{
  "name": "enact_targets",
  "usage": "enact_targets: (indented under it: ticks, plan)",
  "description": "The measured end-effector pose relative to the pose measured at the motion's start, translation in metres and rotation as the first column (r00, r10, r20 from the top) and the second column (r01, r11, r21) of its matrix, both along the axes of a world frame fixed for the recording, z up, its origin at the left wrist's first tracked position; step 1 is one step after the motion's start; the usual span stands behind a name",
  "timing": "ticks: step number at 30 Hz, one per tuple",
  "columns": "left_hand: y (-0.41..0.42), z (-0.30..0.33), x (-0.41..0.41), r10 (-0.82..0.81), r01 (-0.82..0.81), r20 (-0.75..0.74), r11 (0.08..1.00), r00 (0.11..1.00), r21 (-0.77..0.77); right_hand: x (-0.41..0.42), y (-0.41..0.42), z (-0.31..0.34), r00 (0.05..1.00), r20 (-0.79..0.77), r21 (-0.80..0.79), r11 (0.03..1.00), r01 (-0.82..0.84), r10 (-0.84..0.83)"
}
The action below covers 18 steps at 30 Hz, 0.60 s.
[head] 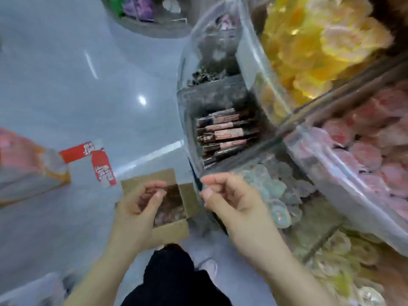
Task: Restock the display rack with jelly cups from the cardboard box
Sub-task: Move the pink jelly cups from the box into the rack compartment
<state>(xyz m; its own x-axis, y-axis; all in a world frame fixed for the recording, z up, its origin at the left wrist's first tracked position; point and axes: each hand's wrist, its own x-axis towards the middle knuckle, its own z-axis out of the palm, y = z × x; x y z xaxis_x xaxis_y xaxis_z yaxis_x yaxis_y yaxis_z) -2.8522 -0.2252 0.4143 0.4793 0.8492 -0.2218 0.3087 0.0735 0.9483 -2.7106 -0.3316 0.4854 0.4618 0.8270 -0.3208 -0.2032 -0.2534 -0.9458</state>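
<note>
Nearest the camera, the person's black trousers [174, 277] and a pale shoe [206, 267] stand on the glossy grey floor [66, 96]. Just above them both bare forearms reach forward. The left hand [136, 208] hangs over the small open brown cardboard box [172, 230] that sits on the floor, its fingers loosely curled and its thumb raised; the blur leaves it unclear whether it holds anything. The box's flaps are folded out, and inside lie dim pinkish jelly cups [170, 212], too smeared to count. The right hand [229, 197] is beside the box, at the lower front edge of the clear plastic display rack [309, 164], with its fingers curled in and the thumb pressed toward the forefinger; whether something is pinched there cannot be told. Just right of that hand is a bin of pale bluish cups [278, 195], and lower right a bin of yellowish cups [340, 257]. Further up the rack are pink cups [364, 151], a compartment of dark flat packets [225, 135], then yellow sweets [309, 47] at the top. To the left on the floor lie an orange-edged carton [31, 171] and red printed tape [97, 160]. Farthest off is another round display [141, 12] with purple packets.
</note>
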Motion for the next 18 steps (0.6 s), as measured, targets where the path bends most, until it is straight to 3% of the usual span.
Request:
enact_targets:
  ticks: [2, 5, 9, 12, 16, 18]
  plan:
    - [0.009, -0.047, -0.039, 0.087, -0.094, -0.099, 0.993, 0.991, -0.071, -0.031, 0.023, -0.054, 0.988, -0.067, -0.131, 0.980, -0.150, 0.143]
    - [0.023, -0.128, -0.095, 0.170, -0.225, -0.284, 0.959, 0.944, -0.174, -0.069, 0.046, -0.163, 0.938, -0.258, -0.399, 0.858, -0.323, 0.233]
    - [0.037, -0.241, -0.146, 0.136, -0.288, -0.476, 0.921, 0.869, -0.261, -0.093, 0.061, -0.324, 0.942, -0.259, -0.692, 0.640, -0.334, 0.213]
    - [0.047, -0.324, -0.152, 0.021, -0.212, -0.537, 0.931, 0.843, -0.297, -0.094, 0.083, -0.423, 0.941, -0.223, -0.788, 0.520, -0.328, 0.255]
    - [0.067, -0.427, -0.131, -0.190, -0.016, -0.535, 0.934, 0.823, -0.356, -0.090, 0.122, -0.533, 0.894, -0.094, -0.792, 0.511, -0.333, 0.438]
    - [0.079, -0.477, -0.121, -0.307, 0.114, -0.560, 0.929, 0.769, -0.353, -0.090, 0.137, -0.583, 0.814, -0.052, -0.790, 0.475, -0.387, 0.578]
